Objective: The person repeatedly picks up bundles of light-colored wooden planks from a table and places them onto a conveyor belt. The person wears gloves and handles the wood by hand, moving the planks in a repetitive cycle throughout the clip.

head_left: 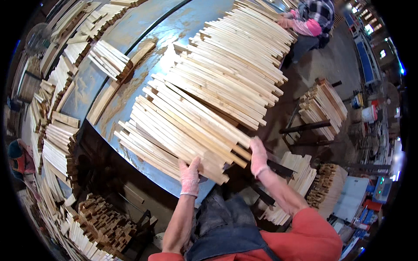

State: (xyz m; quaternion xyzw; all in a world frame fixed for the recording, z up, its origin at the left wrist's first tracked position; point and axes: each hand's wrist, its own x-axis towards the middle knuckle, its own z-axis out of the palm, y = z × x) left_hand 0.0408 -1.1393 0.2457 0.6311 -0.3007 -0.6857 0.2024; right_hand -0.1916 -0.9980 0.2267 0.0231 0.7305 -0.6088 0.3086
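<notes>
A broad row of pale wooden strips (226, 69) lies side by side across a blue metal table. Both my hands wear pinkish knit gloves at the near ends of the strips. My left hand (189, 177) grips at the strip ends on the left, thumb and fingers around the wood. On the right, my right hand (258, 156) is closed at the end of a longer strip, its fingertips partly hidden. Between my hands a nearer group of strips (187, 122) sticks out past the table edge at uneven lengths. A dark wedge-shaped gap separates this group from the farther strips.
The blue table (148, 174) has sawdust and a loose board (102, 102) on it. A co-worker (311, 24) in pink gloves stands at the far right end. Stacked strips (322, 108) rest on a rack at right; more stacks (106, 224) stand lower left.
</notes>
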